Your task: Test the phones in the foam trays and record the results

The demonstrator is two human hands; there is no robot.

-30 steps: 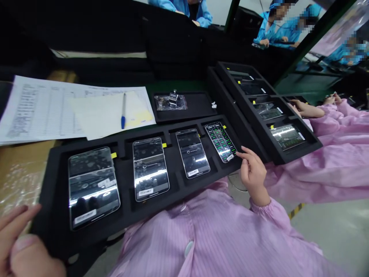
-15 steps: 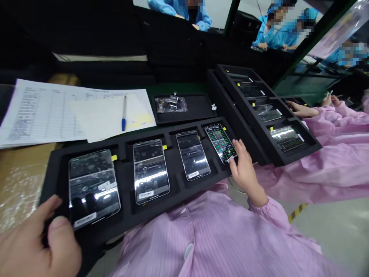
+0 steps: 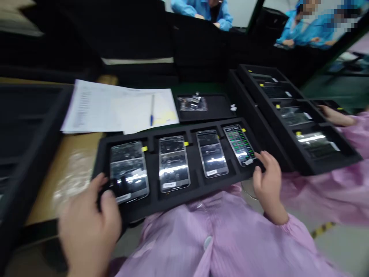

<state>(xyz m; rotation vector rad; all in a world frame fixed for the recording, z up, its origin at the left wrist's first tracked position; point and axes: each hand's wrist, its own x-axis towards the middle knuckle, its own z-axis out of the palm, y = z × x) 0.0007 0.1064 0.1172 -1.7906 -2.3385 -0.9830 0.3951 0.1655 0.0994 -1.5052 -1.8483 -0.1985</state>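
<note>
A long black foam tray (image 3: 191, 179) lies before me with several smartphones in its compartments. My left hand (image 3: 90, 223), slightly blurred, grips the tray's left end with thumb and fingers, close to the leftmost phone (image 3: 129, 169). At the opposite end, my right hand (image 3: 268, 184) holds the right front corner. Its fingertips are beside a phone showing a green grid (image 3: 238, 144). Between these are two more phones with dark, reflective screens, the nearer-left one (image 3: 174, 163) and another (image 3: 212, 154). Yellow tabs (image 3: 144, 149) mark the compartments.
Paper sheets (image 3: 95, 111) with a blue pen (image 3: 152, 113) lie behind the tray. A small black tray (image 3: 215, 103) holds a bagged metal part. Stacked phone trays (image 3: 314, 165) stand right, near a co-worker's pink sleeve (image 3: 357, 130). Another black tray (image 3: 49, 115) is at left.
The view has swung left, so everything sits further right and the black tray at far left has appeared. Both hands stay at the ends of the phone tray.
</note>
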